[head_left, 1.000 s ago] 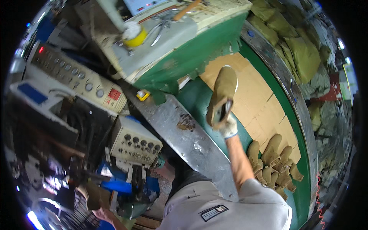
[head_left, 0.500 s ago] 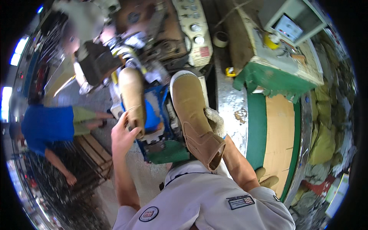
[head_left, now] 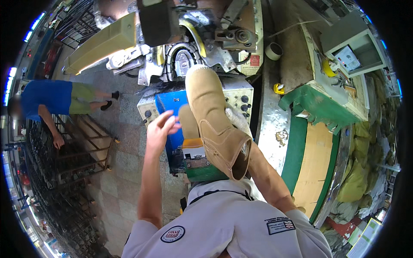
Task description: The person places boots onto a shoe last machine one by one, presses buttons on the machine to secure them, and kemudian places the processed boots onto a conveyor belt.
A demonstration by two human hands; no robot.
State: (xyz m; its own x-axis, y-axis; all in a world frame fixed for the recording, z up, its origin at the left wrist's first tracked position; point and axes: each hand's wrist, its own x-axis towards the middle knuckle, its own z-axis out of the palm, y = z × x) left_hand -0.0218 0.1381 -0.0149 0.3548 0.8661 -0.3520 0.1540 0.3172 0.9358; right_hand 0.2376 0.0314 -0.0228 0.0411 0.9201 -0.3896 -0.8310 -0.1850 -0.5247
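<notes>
My right hand (head_left: 237, 119), in a pale glove, grips a tan ankle boot (head_left: 211, 101) by its far side, near the ankle. Its toe points away from me toward the machine's curved metal clamp (head_left: 182, 60), and its opening faces my body. My left hand (head_left: 161, 129) hovers to the left of the boot with fingers apart and nothing in them. Partly hidden behind the boot is another tan, rounded piece (head_left: 186, 122) over a blue panel (head_left: 173, 103); I cannot tell exactly what it is.
Control boxes with knobs (head_left: 238, 98) flank the blue panel. To the right are a metal ledge (head_left: 275, 129), a bench with a green cloth (head_left: 314, 103), and a tape roll (head_left: 274, 51). A person in blue (head_left: 47, 98) stands at the left by dark racks (head_left: 64, 159).
The tan boot in my left hand has left it, and those fingers have opened. My right hand still holds its boot, now more in front of the machine. The view has shifted.
</notes>
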